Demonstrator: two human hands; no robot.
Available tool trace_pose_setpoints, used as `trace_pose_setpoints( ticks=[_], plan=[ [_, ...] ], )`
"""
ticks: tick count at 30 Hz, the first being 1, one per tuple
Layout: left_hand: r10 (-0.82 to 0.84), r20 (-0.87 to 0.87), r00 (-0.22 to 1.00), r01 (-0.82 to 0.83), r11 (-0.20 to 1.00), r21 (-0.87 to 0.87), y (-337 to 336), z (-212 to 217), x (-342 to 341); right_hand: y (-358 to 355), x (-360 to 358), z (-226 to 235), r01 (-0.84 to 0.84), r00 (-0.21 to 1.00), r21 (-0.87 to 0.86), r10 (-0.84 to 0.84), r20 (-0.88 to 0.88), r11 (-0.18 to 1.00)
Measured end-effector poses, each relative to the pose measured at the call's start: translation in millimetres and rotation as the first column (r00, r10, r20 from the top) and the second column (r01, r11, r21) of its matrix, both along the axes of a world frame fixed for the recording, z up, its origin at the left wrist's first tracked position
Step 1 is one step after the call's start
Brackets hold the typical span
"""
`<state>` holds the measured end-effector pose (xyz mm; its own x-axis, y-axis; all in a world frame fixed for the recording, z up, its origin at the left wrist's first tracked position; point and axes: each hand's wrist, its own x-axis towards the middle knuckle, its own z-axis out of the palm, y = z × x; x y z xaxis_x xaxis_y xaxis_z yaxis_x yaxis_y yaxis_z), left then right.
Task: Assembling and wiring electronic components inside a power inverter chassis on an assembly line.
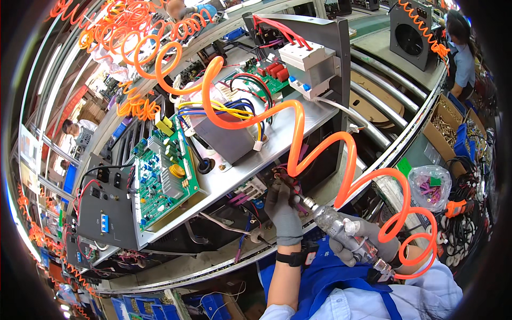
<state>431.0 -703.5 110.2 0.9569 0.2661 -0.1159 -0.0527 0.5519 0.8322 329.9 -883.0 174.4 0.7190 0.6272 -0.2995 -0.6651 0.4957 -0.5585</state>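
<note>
Fingers of the gloved right hand [358, 242] are wrapped tight round a silvery metal pneumatic screwdriver [341, 226], its grip clamped on the barrel. It looks heavy and rigid, best held mid-body against the springy orange coiled air hose [298, 133]. Left hand [282, 210], fingers together, steadies the bit at the grey steel chassis [240, 176] edge.
</note>
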Motion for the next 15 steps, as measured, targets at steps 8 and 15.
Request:
trace_pose_setpoints(
  ticks=[8,15],
  plan=[
    [-0.067,0.225,0.972,-0.064,0.845,0.531,17,-30,-2,5,4,2,-0.044,0.996,0.128,0.053,-0.067,0.991],
    [-0.187,-0.021,0.982,0.187,0.982,-0.009,8,5,4,4,-3,-16,0.039,0.961,0.303,0.047,-0.272,0.952]
  ],
)
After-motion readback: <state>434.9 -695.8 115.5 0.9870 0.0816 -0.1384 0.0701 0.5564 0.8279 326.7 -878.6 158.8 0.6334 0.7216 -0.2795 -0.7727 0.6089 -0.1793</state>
